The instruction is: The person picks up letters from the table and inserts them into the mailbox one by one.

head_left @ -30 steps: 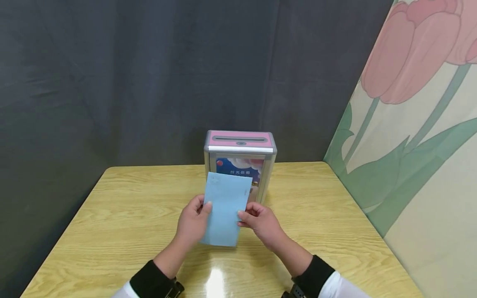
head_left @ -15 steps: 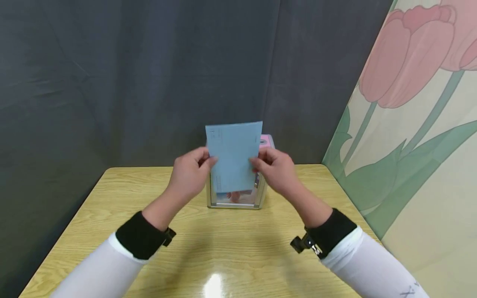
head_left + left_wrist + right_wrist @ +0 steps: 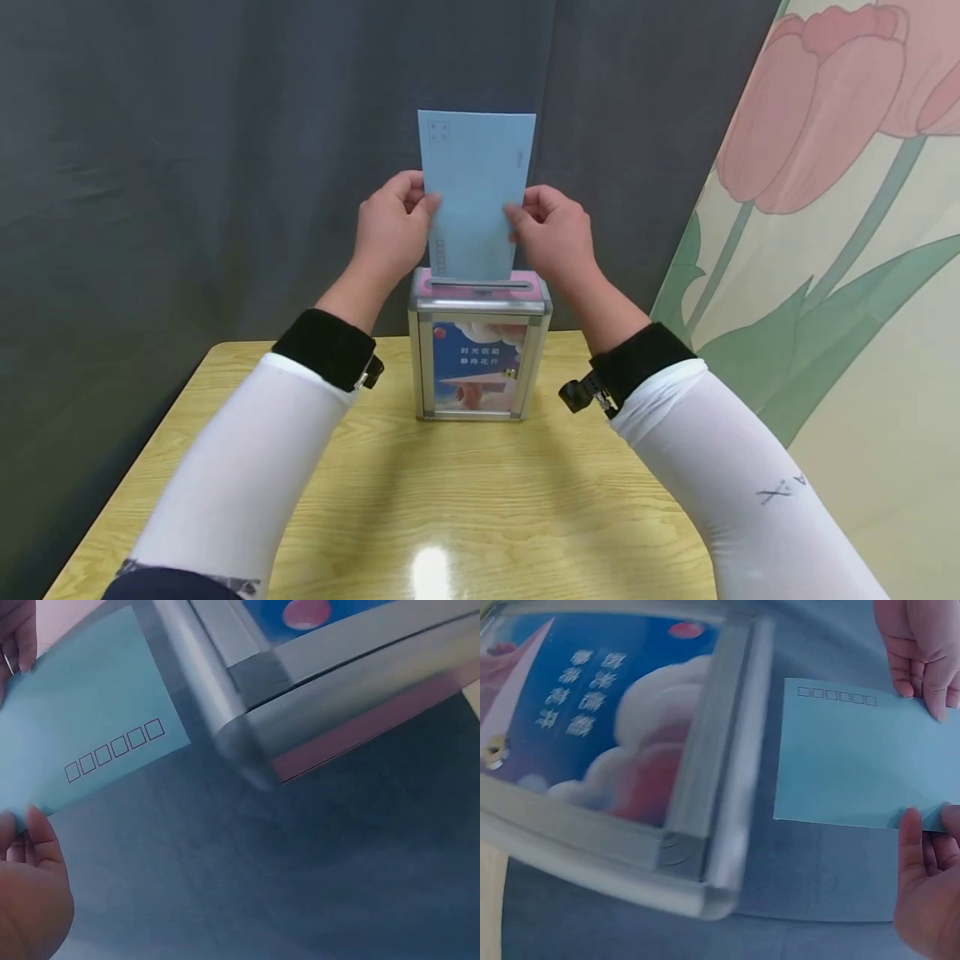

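Observation:
A light blue envelope stands upright above the box, its short edge down and a row of small printed squares near that edge. My left hand pinches its left side between thumb and fingers; my right hand pinches the right side. Below is a silver-framed letter box with a pink top and a long slot. In the right wrist view the envelope's lower edge is apart from the box. The left wrist view shows a gap there too.
The letter box stands near the back of a wooden table. Behind hangs a dark curtain, and a tulip-printed panel rises on the right. Each wrist wears a black band with a small camera.
Both hands have lifted the envelope up and forward, from in front of the box to above its top. The box's front picture and slot have come into full view.

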Available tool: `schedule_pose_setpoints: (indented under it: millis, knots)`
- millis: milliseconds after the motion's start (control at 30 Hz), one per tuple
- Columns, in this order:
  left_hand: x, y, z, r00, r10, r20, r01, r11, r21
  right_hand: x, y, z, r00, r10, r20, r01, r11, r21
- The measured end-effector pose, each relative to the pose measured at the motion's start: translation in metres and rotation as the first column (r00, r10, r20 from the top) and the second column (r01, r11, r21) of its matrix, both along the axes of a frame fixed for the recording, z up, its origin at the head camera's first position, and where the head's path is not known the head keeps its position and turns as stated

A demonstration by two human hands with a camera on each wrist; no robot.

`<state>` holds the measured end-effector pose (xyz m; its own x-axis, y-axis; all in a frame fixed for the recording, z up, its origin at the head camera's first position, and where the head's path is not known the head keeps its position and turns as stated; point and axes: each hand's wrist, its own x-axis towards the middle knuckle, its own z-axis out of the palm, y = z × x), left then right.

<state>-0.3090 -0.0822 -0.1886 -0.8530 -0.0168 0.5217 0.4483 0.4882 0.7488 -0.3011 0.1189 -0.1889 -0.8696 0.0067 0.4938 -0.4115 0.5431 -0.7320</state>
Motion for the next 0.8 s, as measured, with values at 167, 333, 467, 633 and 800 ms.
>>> schedule_pose_setpoints:
  millis: [167, 333, 467, 633, 800]
  knots:
    - [-0.011, 0.003, -0.016, 1.0, -0.008, 0.012, 0.009, 1.0, -0.001, -0.01, 0.0, -0.014, 0.999, -0.037, 0.019, 0.036, 0.998, 0.055]
    - [-0.019, 0.004, -0.04, 0.999, 0.009, 0.035, -0.007, 0.998, -0.061, -0.017, 0.003, -0.038, 0.996, -0.067, 0.066, 0.054, 0.98, 0.191]
    - [-0.021, 0.006, -0.054, 1.0, 0.017, 0.017, -0.014, 0.987, -0.16, -0.02, 0.004, -0.057, 0.989, -0.097, 0.108, 0.061, 0.954, 0.292]
    - [-0.02, 0.007, -0.06, 0.999, 0.022, -0.026, -0.028, 0.973, -0.229, -0.021, 0.002, -0.067, 0.993, -0.1, 0.056, 0.072, 0.923, 0.378]
    - [-0.017, 0.007, -0.068, 1.0, 0.005, -0.019, -0.009, 0.977, -0.213, -0.021, -0.001, -0.073, 0.995, -0.103, 0.005, 0.095, 0.934, 0.344]
